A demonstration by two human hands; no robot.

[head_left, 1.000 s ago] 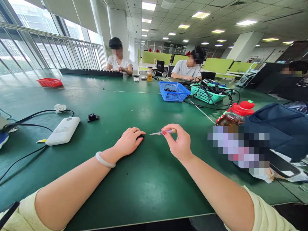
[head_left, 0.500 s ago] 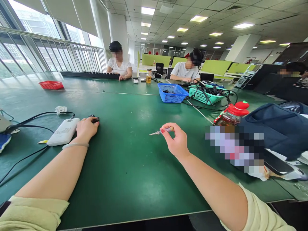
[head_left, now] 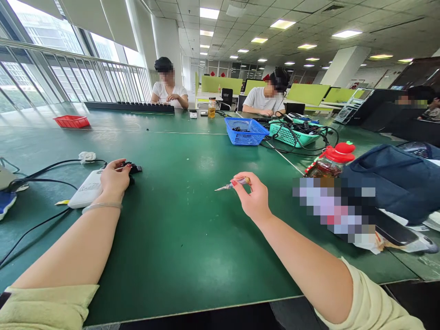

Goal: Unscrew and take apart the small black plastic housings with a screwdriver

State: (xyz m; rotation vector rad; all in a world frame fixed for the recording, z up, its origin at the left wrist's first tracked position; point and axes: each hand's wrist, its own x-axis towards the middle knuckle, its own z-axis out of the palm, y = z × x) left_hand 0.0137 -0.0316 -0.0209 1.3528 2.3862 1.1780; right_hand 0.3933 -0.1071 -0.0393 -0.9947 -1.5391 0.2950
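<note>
Head view: Since half a second earlier, my left hand (head_left: 116, 179) has shifted slightly leftward, exposing more of the small black parts (head_left: 136, 168) on the green table (head_left: 202, 266); my right hand (head_left: 256, 197) is almost where it was. Thumb and fingers of the right pinch the slim pointed tool (head_left: 227, 186) by its thicker handle end, held above the table with its tip toward my left. The left has its fingers curled just beside the black parts; whether they grip one cannot be told. Its wrist crosses in front of the white power bank (head_left: 84, 193). Farther off stand the blue basket (head_left: 245, 139) and the teal basket (head_left: 292, 137), side by side.

Handling, as judged: the tool should be light and stiff, its smooth handle perhaps a little slippery, so it is best taken at the handle, clear of the point. The black parts are probably light and rigid, with small projections that might snap; I would lift them by their sides.
</note>
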